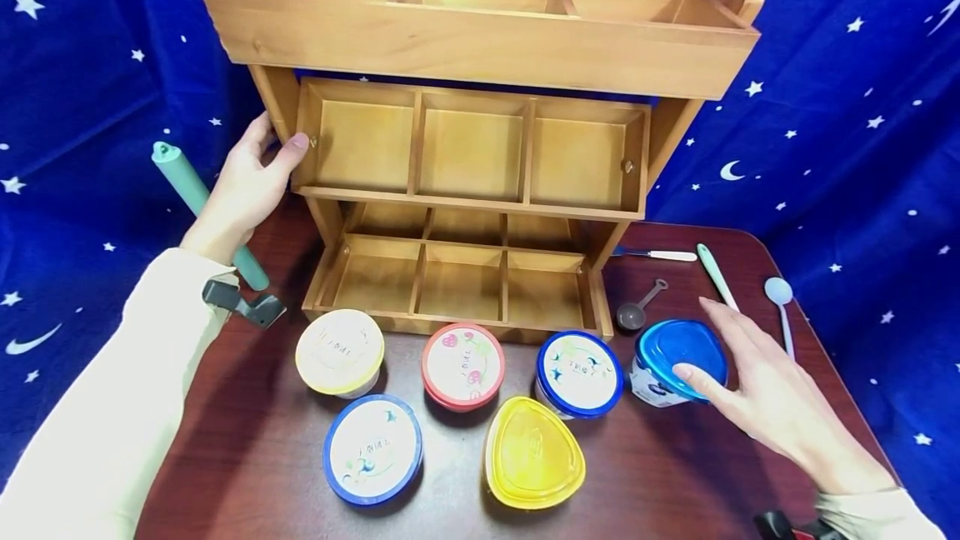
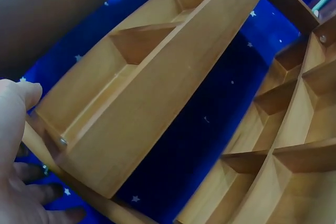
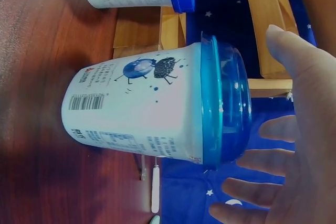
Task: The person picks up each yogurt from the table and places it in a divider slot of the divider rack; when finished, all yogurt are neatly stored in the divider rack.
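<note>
Left hand [image 1: 251,186] set about left upright [image 1: 276,98] of rack [image 1: 480,44], thumb and fingers parted; firmness of contact cannot be told. Right hand [image 1: 772,390] held spread at blue-lidded cup [image 1: 671,348], which is stood upright on tabletop [image 1: 240,457], near rack's right front corner. Five tubs [image 1: 462,367] set before rack. Scoop [image 1: 632,317] laid beside cup; green rod [image 1: 180,173] partly hidden by left wrist.

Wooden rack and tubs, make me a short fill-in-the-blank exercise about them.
The top tray of the wooden rack is divided into ____ compartments.
The tub nearest the right hand has a ____ lid.
On the table stand ____ tubs altogether.

Missing words: three; blue; six
</note>
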A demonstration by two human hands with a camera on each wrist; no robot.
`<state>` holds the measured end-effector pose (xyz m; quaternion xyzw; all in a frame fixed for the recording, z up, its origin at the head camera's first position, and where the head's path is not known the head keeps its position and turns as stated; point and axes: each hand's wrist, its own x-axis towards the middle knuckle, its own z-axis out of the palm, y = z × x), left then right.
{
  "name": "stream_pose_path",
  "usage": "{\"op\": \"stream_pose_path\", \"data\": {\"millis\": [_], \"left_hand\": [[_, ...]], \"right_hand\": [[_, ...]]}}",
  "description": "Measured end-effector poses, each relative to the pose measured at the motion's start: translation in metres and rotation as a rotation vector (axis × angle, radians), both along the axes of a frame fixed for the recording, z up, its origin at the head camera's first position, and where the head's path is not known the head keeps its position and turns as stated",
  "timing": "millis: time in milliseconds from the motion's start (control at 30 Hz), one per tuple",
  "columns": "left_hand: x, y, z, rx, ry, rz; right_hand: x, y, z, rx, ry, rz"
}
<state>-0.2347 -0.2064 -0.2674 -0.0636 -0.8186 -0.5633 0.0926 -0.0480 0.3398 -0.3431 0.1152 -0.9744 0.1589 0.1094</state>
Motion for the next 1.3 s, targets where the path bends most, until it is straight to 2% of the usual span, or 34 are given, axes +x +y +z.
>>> {"op": "stream_pose_path", "data": {"millis": [167, 333, 433, 533, 633, 900, 1300], "left_hand": [[-0.007, 0.000, -0.006, 0.070, -0.013, 0.014], [-0.012, -0.002, -0.011, 0.156, 0.003, 0.038], [-0.014, -0.004, -0.011, 0.138, 0.018, 0.063], [-0.016, -0.007, -0.011, 0.074, 0.015, 0.080], [-0.018, -0.008, -0.012, 0.041, 0.007, 0.065], [-0.021, -0.007, -0.010, 0.081, -0.021, -0.004], [-0.021, -0.006, -0.012, 0.085, -0.016, -0.006]], "right_hand": [[0.000, -0.002, -0.003, -0.023, -0.050, -0.019], [0.002, -0.005, -0.005, -0.037, -0.096, -0.079], [0.002, -0.007, -0.008, -0.016, -0.084, -0.109], [0.001, -0.008, -0.011, 0.011, -0.061, -0.127], [0.000, -0.007, -0.013, 0.030, -0.053, -0.140], [0.001, -0.004, -0.018, 0.022, -0.030, -0.138], [0.002, -0.004, -0.018, -0.014, -0.053, -0.144]]}}
